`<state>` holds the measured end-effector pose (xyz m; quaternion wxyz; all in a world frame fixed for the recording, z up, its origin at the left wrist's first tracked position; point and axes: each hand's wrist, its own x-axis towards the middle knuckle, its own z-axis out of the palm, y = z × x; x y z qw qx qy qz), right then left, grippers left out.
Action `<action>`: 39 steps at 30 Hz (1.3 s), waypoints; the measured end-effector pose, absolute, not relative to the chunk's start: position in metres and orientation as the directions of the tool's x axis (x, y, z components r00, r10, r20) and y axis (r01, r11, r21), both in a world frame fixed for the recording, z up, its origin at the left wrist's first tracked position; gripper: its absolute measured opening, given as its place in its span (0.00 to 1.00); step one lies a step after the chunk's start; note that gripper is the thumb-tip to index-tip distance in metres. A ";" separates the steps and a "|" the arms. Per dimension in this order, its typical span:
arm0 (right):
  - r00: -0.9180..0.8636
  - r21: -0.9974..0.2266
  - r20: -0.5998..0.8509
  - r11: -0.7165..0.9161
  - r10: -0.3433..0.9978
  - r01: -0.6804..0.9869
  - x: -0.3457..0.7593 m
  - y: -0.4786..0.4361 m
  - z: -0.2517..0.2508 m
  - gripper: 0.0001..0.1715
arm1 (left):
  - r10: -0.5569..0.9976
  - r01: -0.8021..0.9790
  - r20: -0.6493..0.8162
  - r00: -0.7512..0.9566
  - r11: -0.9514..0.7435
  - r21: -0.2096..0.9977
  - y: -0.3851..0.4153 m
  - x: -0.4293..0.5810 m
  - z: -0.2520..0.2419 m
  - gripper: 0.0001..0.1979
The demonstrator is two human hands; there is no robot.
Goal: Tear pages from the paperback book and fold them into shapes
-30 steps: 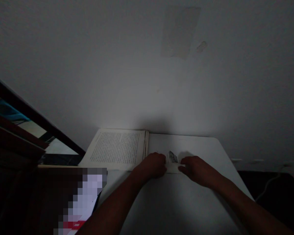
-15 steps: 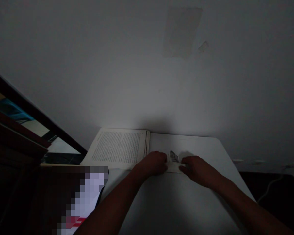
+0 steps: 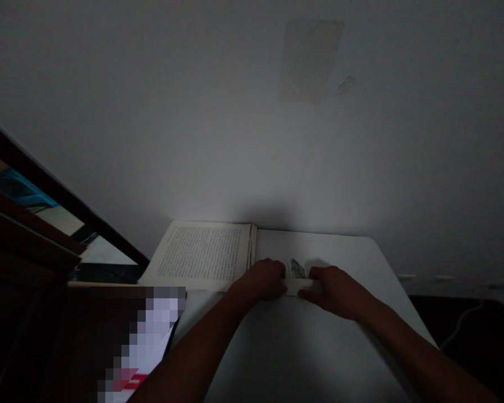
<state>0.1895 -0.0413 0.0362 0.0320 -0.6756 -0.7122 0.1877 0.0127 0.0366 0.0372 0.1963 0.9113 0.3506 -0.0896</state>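
An open book (image 3: 201, 254) with printed text lies at the far left of a white table (image 3: 302, 347), against the wall. Just right of its spine sits a small folded piece of paper (image 3: 296, 277) with dark print. My left hand (image 3: 262, 281) curls shut on the paper's left end. My right hand (image 3: 338, 291) pinches its right end, fingers closed. Both hands rest on the table, close together. The scene is very dim, so the paper's shape is hard to make out.
A dark wooden frame or shelf (image 3: 46, 224) slants along the left. A blurred-out patch (image 3: 147, 341) covers something at the lower left. The grey wall (image 3: 252, 112) rises right behind the table. A pale cable (image 3: 462, 319) trails on the dark floor at right.
My right hand has slid a little to the left, closer to my left hand, over the paper. The book and left hand stay put.
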 end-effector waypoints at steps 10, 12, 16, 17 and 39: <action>-0.052 -0.178 -0.223 0.011 0.973 0.984 0.181 -0.034 0.031 0.26 | 0.604 0.668 -0.286 0.744 -0.677 0.309 0.038 0.013 0.036 0.14; -0.040 -0.169 -0.234 0.000 0.971 0.986 0.180 -0.033 0.031 0.27 | 0.608 0.670 -0.282 0.742 -0.673 0.312 0.038 0.013 0.035 0.13; -0.036 -0.160 -0.247 -0.005 0.968 0.987 0.180 -0.032 0.034 0.27 | 0.598 0.655 -0.269 0.755 -0.681 0.328 0.039 0.011 0.035 0.15; -0.036 -0.160 -0.249 -0.004 0.968 0.987 0.180 -0.032 0.035 0.27 | 0.590 0.648 -0.267 0.762 -0.685 0.334 0.039 0.011 0.035 0.15; -0.047 -0.175 -0.246 0.003 0.968 0.985 0.181 -0.032 0.034 0.25 | 0.648 0.764 -0.428 0.630 -0.616 0.192 0.040 0.027 0.053 0.25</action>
